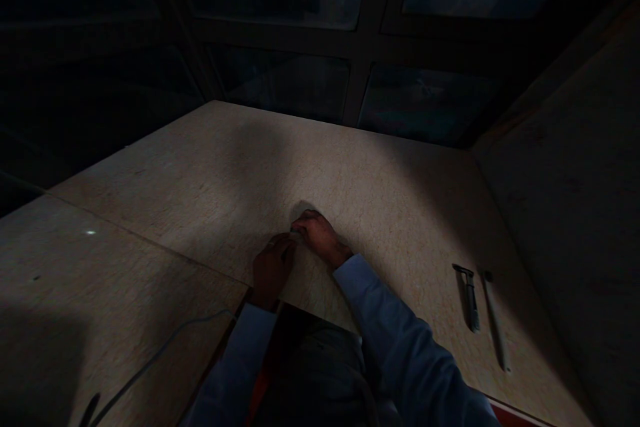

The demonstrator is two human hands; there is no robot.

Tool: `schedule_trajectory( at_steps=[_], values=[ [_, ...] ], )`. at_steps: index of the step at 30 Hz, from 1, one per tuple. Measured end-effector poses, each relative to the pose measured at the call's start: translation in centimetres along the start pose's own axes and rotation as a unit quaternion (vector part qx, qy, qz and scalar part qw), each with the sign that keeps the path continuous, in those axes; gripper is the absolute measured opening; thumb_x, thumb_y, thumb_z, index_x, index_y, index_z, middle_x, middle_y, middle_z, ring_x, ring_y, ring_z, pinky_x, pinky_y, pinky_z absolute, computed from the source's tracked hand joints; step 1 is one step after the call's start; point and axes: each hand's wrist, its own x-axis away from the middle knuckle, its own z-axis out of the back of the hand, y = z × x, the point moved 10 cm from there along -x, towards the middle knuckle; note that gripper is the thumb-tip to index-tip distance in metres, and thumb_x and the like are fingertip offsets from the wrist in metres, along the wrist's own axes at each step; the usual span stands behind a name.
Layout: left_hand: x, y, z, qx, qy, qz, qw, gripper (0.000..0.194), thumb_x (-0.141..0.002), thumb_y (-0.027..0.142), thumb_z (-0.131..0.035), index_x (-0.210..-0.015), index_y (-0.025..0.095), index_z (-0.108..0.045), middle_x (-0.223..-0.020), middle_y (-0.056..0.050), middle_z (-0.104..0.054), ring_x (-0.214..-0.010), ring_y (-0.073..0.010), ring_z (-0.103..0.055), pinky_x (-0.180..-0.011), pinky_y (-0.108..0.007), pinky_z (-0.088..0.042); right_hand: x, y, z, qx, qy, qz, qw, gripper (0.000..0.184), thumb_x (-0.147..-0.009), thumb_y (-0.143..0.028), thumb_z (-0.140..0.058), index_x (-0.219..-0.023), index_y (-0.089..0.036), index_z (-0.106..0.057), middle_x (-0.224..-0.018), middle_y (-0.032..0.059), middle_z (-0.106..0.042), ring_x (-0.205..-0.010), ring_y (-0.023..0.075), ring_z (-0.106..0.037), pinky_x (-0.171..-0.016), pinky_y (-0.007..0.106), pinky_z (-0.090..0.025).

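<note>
Close together over the stone-like counter (400, 227), both my hands meet at one small item. My left hand (271, 268) has its fingers closed toward the item from the left. From the right, my right hand (320, 233) is closed with fingertips pinched on it. Only a small dark bit of the item shows between the fingers, so its kind cannot be made out in the dim light. On the right part of the counter lie a razor (470, 297) and, beside it, a toothbrush (496, 320), both apart from my hands.
A grey cable (165, 345) runs along the counter's lower left. A seam (150, 238) crosses the left side. Dark-framed windows (280, 77) stand behind the counter, and a wall (570, 213) rises along its right edge.
</note>
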Motion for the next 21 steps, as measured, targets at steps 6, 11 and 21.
schedule_trajectory(
  at_steps=[6,11,21],
  values=[
    [0.1,-0.2,-0.1,0.0,0.008,0.005,1.0,0.022,-0.092,0.026,-0.051,-0.097,0.022,-0.073,-0.117,-0.005,-0.07,-0.091,-0.0197,-0.07,-0.081,-0.031,-0.055,0.6,0.5,1.5,-0.005,0.047,0.006,0.999,0.024,-0.093,-0.012,-0.052,-0.093,-0.017,-0.075,-0.094,0.0071,-0.068,-0.093,0.0182,-0.059,-0.089,0.031,-0.045],
    [0.1,-0.1,0.1,-0.011,0.017,0.008,1.0,0.024,-0.093,0.027,-0.049,-0.097,0.021,-0.072,-0.116,-0.006,-0.07,-0.092,-0.0202,-0.07,-0.08,-0.03,-0.054,1.3,1.3,1.3,-0.093,0.075,0.005,0.993,0.016,-0.087,-0.011,-0.062,-0.084,-0.018,-0.076,-0.085,0.0045,-0.069,-0.086,0.017,-0.061,-0.087,0.031,-0.046],
    [-0.1,0.2,0.5,-0.042,0.038,0.011,0.998,0.03,-0.091,0.046,-0.054,-0.094,0.021,-0.07,-0.116,-0.007,-0.07,-0.093,-0.0211,-0.069,-0.075,-0.029,-0.054,4.6,3.2,3.2,-0.147,0.176,-0.056,0.972,0.019,-0.093,-0.022,-0.056,-0.094,-0.016,-0.074,-0.092,0.0071,-0.071,-0.086,0.0169,-0.065,-0.081,0.029,-0.05]
  ],
)
